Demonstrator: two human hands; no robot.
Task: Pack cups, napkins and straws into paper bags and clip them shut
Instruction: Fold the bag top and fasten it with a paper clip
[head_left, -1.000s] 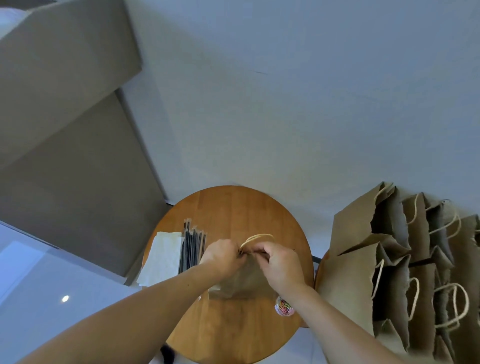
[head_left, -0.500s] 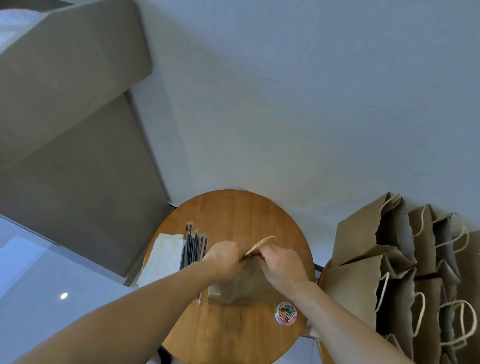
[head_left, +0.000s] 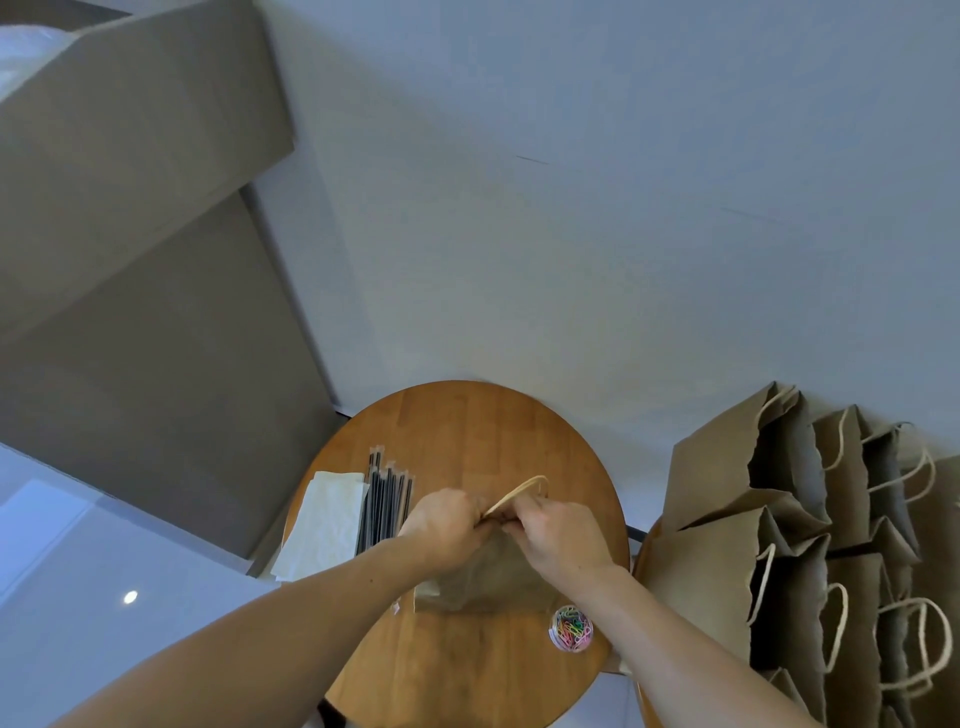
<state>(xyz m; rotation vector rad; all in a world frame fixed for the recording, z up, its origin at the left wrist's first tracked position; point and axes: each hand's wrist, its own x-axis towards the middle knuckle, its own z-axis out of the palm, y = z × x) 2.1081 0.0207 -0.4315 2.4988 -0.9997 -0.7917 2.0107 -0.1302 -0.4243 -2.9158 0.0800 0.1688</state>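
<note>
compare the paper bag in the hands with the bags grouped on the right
The held paper bag has its top pinched together by the left hand and right hand; the grouped bags gape open, untouched. The held paper bag is the only bag on the round table; the grouped bags crowd together beside it. Both are brown paper with pale cord handles.

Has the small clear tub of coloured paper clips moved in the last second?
No. The small clear tub of coloured paper clips keeps its place by the round wooden table's near right edge; only the view shifted.
</note>
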